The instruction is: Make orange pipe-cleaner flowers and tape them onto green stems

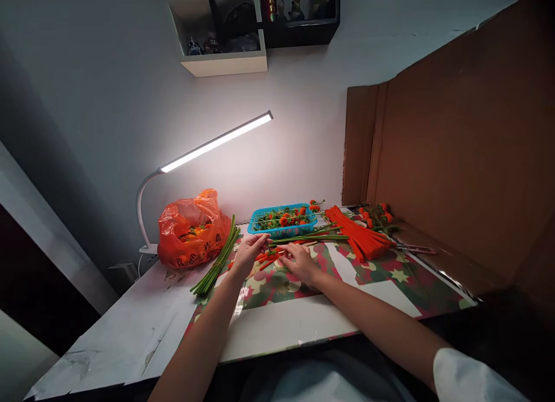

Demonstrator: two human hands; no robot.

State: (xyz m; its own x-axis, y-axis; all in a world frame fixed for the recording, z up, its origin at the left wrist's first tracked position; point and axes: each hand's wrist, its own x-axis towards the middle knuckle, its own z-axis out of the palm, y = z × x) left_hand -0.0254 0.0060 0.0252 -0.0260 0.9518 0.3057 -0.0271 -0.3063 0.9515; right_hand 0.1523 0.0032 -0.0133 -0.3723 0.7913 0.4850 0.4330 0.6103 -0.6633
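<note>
My left hand [249, 250] rests on the patterned mat [347, 269], fingers curled over small orange and green flower pieces [269, 255]. My right hand [299, 260] lies just to the right, fingers bent down onto the same pieces. What each pinches is too small to name. A few long green stems [312, 237] lie just beyond the fingers. Behind them stands a blue basket [282, 220] of orange flower heads with green stems.
A bundle of green stems [219, 257] lies left of my hands beside an orange plastic bag [191, 228]. Orange sticks [358, 233] and more flower pieces [376, 215] lie at right. A lit desk lamp [217, 142] arches overhead. Brown cardboard [455, 159] walls the right side.
</note>
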